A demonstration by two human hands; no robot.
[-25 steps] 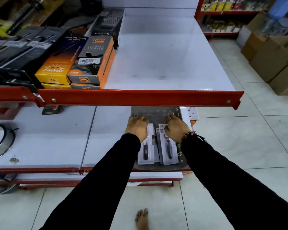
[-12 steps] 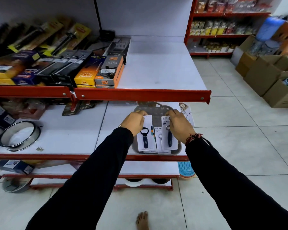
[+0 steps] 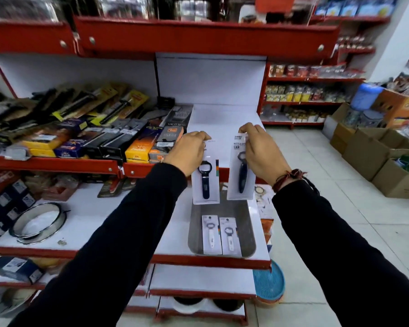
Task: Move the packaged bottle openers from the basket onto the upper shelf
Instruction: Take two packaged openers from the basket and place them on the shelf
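Note:
My left hand (image 3: 188, 151) pinches the top of a white card holding a dark blue bottle opener (image 3: 205, 182). A second carded dark blue bottle opener (image 3: 242, 172) hangs from my right hand (image 3: 260, 151). Both cards are raised in front of the red edge of the upper shelf (image 3: 222, 119), whose white right part is bare. Below them the grey basket (image 3: 248, 232) rests on the lower shelf with two packaged white-handled bottle openers (image 3: 210, 234) (image 3: 230, 237) lying side by side in it.
Boxed lighters and dark packaged tools (image 3: 137, 140) fill the left part of the upper shelf. A round metal ring (image 3: 37, 223) lies on the lower shelf at the left. Cardboard boxes (image 3: 373, 152) stand on the tiled floor at the right. Another red shelf (image 3: 198, 36) hangs overhead.
Both hands have lifted a dark blue bottle opener card each out of the basket up to the upper shelf's edge. Two white openers now show in the basket. The view tilted upward.

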